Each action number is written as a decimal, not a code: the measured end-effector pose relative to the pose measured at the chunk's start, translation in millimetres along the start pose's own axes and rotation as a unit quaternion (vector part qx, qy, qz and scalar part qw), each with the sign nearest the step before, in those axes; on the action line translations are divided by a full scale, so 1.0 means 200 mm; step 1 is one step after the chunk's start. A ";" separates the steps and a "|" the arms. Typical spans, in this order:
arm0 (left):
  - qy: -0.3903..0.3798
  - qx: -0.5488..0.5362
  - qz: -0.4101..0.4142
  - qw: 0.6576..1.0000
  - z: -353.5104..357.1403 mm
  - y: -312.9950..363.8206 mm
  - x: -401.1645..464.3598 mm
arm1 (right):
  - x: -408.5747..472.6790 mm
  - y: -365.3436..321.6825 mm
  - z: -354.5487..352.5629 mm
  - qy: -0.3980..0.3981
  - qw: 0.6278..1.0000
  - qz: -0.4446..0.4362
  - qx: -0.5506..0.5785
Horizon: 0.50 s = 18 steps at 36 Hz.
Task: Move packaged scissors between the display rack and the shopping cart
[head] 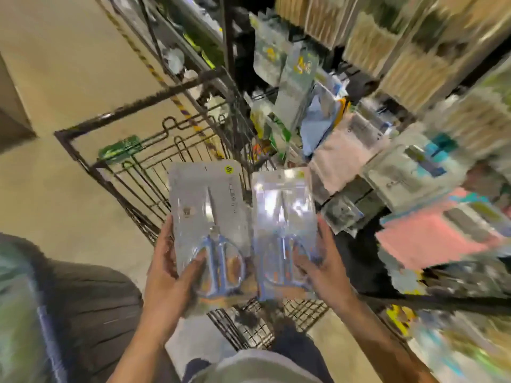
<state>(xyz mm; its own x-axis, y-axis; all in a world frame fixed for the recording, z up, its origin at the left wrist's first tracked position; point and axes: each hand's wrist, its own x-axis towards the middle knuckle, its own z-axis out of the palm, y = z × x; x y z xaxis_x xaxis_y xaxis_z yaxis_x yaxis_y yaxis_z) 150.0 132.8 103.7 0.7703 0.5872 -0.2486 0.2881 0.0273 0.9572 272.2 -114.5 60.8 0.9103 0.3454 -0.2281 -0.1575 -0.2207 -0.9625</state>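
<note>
Two packs of scissors are held side by side over the shopping cart (pixel 116 172), their inner edges almost touching. The left pack (pixel 206 214) is a grey card under a clear blister, with a small yellow round mark at its 1 o'clock corner, a pale blade running up the middle and blue loop handles at the 6 o'clock end. The right pack (pixel 284 217) looks much the same, though glare whitens its upper half and blurs the blade; its blue handles also sit low. The left hand (pixel 168 275) grips its pack at the lower left edge, thumb pressed across the front near the handles and fingers curled behind. The right hand (pixel 322 266) grips its pack from the lower right edge, thumb on the front and fingers wrapped behind. The cart's dark wire basket lies beneath and beyond both packs, its rim running from 9 o'clock up toward 12 o'clock, and open wire grid shows ahead of the packs toward 11 o'clock. The display rack (pixel 387 150) crowds the side from 1 to 4 o'clock with hanging packets, badly smeared by motion blur. Bare floor (pixel 55 78) stretches from 9 to 11 o'clock, crossed by a striped line.
</note>
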 end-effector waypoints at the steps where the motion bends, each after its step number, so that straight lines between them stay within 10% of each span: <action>1: -0.014 0.004 0.002 1.000 -0.02 0.01 -0.03 | -0.08 -0.05 -0.01 0.019 1.000 -0.008 0.008; 18: -0.161 -0.062 0.036 0.984 0.04 0.18 -0.44 | -0.98 -0.25 -0.26 0.280 0.956 -0.085 0.034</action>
<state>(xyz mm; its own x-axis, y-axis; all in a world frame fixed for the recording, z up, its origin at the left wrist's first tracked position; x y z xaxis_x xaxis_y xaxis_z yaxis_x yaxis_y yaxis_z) 97.0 76.0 158.1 0.9325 0.3045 -0.1943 0.1697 0.1057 0.9798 120.6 -218.2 161.2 0.9840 -0.1762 0.0279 0.0031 -0.1391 -0.9903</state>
